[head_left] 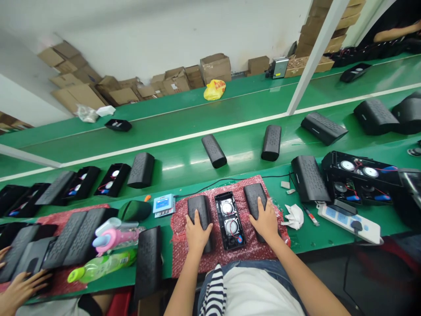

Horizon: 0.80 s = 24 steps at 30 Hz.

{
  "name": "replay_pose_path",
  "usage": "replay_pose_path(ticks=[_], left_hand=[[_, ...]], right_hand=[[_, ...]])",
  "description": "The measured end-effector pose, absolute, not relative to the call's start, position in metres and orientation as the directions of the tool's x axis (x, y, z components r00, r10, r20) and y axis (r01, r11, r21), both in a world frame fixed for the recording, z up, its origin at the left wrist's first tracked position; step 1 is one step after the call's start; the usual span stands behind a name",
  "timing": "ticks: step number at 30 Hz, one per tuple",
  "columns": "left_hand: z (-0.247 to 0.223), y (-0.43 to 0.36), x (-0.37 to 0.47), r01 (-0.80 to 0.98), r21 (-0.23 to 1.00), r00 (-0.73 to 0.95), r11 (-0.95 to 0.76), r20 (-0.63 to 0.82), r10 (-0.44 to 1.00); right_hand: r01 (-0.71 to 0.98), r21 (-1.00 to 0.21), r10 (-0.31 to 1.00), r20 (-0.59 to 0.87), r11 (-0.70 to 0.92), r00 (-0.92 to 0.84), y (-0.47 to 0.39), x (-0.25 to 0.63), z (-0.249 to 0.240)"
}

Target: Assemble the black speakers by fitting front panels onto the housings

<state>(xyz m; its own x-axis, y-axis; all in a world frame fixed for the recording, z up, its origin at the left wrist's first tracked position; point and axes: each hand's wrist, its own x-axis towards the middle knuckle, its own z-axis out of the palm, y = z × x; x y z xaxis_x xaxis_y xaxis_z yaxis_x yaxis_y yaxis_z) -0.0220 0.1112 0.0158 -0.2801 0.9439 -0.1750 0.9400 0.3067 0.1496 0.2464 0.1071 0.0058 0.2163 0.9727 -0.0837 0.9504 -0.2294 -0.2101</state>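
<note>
My left hand (pixel 197 232) lies with its fingers spread on a black speaker case (pixel 198 205). Another black case (pixel 254 193) is under my right hand (pixel 265 219), whose fingers are also apart on its top. Between the two, an open black housing (pixel 229 221) shows two round silver speakers, red wires and a blue part; neither hand touches it. All three rest on red bubble wrap (pixel 184 259). A small blue and white device (pixel 163 205) sits behind and left of my left hand.
Bottles (pixel 105 265) and a black case (pixel 148 259) stand left. Right are crumpled tissue (pixel 294 217), a power strip (pixel 351 224) and open housings (pixel 360 175). Cases (pixel 213 150) line the green conveyor (pixel 177 164). A neighbouring person's hands (pixel 24 287) touch cases at far left.
</note>
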Motion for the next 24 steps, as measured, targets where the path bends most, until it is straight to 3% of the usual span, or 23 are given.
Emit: replay_pose_path(ticks=[16, 24], left_hand=[[0.019, 0.109, -0.005, 0.942, 0.108, -0.306, 0.317, -0.105, 0.946], [0.014, 0.112, -0.021, 0.933, 0.176, -0.292, 0.313, -0.138, 0.947]], right_hand=[[0.95, -0.22, 0.975, -0.073, -0.222, 0.211, 0.108, 0.246, 0.007], [0.949, -0.219, 0.973, -0.084, -0.229, 0.216, 0.108, 0.246, 0.005]])
